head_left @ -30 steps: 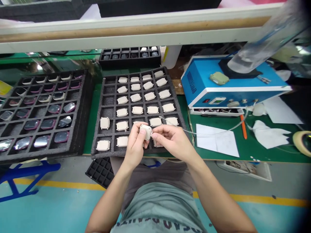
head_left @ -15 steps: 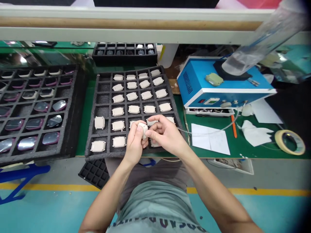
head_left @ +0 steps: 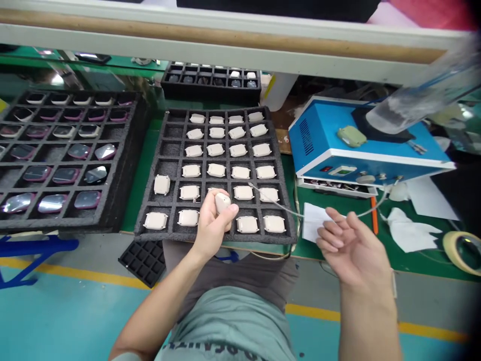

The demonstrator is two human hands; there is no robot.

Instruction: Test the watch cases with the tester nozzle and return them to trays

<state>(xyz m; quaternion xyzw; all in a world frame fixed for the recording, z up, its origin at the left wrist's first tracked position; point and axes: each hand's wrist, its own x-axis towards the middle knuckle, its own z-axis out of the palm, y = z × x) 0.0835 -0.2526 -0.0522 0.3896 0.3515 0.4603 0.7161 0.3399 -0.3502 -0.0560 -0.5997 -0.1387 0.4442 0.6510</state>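
Observation:
My left hand is closed round a small cream watch case, its thumb along the side. It hovers over the front of a black foam tray, whose compartments hold several similar cream cases. To the right, my right hand is palm up, fingers loosely curled and apart, with nothing visible in it. A thin clear tube passes by its fingertips, the free end lying over the tray's right side. Partly behind the fingers lies a white sheet of paper.
A blue machine with a clear cylinder and a green case on top stands right. An orange stick, crumpled tissue and tape roll lie near it. Left is another tray; a shelf beam crosses above.
My right hand has left the watch case and moved right over the paper, its fingers loosening. My left hand still holds the case. The camera view has shifted slightly.

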